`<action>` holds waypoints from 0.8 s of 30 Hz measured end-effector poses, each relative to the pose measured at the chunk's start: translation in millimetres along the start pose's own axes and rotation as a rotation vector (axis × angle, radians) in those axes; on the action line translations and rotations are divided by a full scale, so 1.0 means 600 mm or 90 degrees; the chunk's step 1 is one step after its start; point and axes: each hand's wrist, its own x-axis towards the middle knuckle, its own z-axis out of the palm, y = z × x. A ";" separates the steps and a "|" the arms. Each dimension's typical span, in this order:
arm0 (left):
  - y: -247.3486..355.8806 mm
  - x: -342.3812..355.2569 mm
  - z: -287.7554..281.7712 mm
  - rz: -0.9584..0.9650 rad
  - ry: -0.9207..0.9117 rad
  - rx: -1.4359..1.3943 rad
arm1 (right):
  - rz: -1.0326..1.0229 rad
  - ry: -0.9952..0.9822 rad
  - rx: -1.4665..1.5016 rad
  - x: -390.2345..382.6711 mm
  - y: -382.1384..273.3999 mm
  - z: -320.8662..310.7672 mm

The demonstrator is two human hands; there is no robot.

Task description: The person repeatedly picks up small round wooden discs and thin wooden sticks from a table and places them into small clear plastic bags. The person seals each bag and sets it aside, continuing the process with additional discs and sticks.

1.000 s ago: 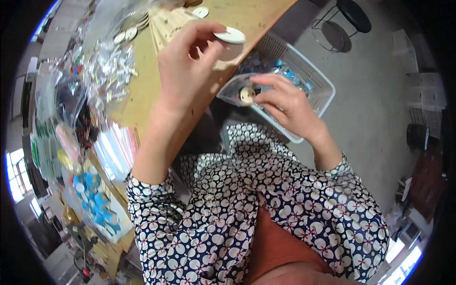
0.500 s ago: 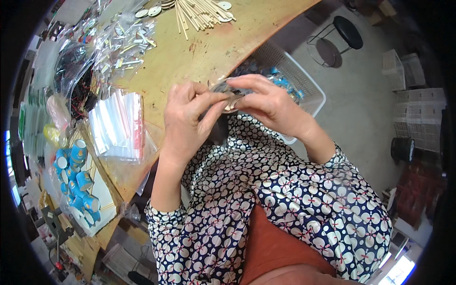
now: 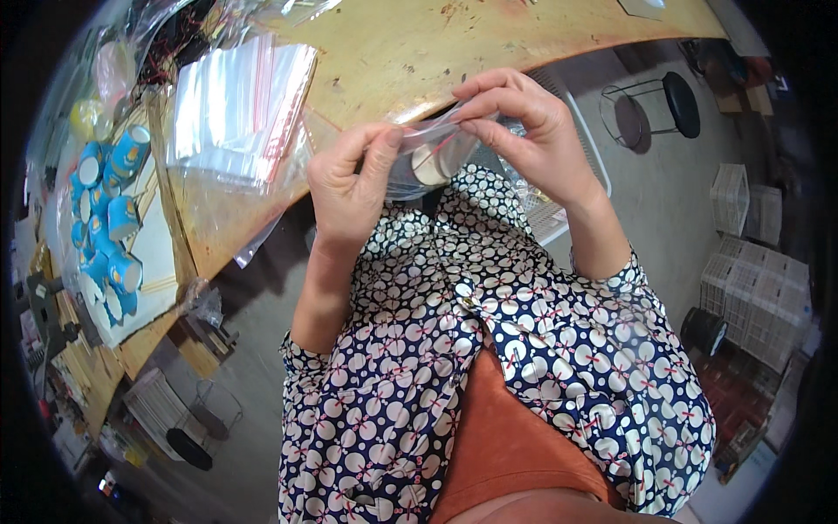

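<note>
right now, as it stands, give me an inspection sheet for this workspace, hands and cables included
Surface: yellowish table, dark marks and scuffs on it
Job's things: clear bag with pale round pieces inside, held up near the table edge
Clutter: flat zip bags in a pile; blue cups bunched beyond them at the left
Hands: left hand pinches the bag's left side; right hand grips its upper right
Cables: dark and red wire-like strands, upper left; purpose unclear
Surroundings: black-seated stool and pale crates on the right; white basket partly hidden by the right arm
</note>
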 end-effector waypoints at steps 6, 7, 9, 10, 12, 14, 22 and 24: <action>-0.010 -0.012 0.001 -0.055 0.116 -0.150 | 0.218 0.011 0.352 -0.006 0.001 0.020; -0.014 -0.014 0.002 -0.067 0.124 -0.191 | 0.235 0.012 0.373 -0.005 0.002 0.021; -0.016 -0.018 0.001 -0.042 0.135 -0.195 | 0.267 0.015 0.414 -0.005 0.005 0.022; -0.018 -0.018 0.002 -0.030 0.136 -0.199 | 0.289 0.013 0.425 -0.005 0.006 0.023; -0.023 -0.021 0.006 -0.025 0.133 -0.229 | 0.331 0.009 0.449 -0.007 0.012 0.027; -0.024 -0.025 0.010 -0.040 0.132 -0.261 | 0.334 0.000 0.434 -0.011 0.020 0.036; -0.029 -0.035 0.029 -0.081 0.173 -0.311 | 0.320 0.011 0.428 -0.016 0.031 0.053; -0.028 -0.033 0.031 -0.088 0.164 -0.317 | 0.326 0.018 0.448 -0.017 0.036 0.053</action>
